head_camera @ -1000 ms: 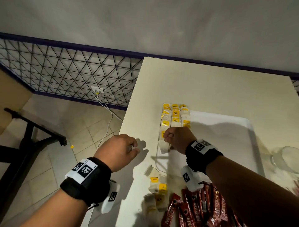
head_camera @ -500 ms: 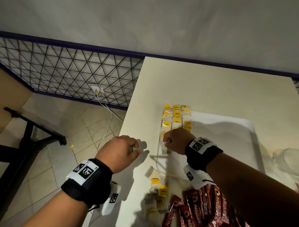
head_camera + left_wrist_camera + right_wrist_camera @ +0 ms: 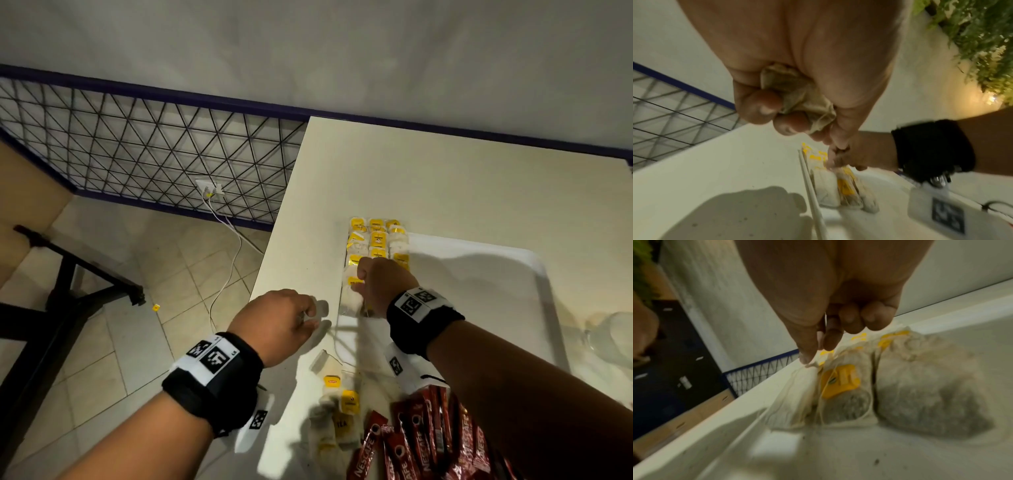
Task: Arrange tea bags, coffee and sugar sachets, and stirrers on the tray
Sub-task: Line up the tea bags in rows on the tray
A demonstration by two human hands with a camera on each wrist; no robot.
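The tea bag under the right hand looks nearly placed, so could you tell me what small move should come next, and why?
Probably release it: the right hand pinches a tea bag already lying in the tray beside the others.

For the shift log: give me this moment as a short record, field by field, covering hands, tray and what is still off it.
left hand: over the table, fingers curled round a crumpled tea bag
right hand: at the tray's left edge, fingertips pinching the top of a tea bag in the rows
tray: white, tea bag rows along its left side, the rest bare
off tray: loose tea bags, red coffee sachets
stirrers, sugar: not visible
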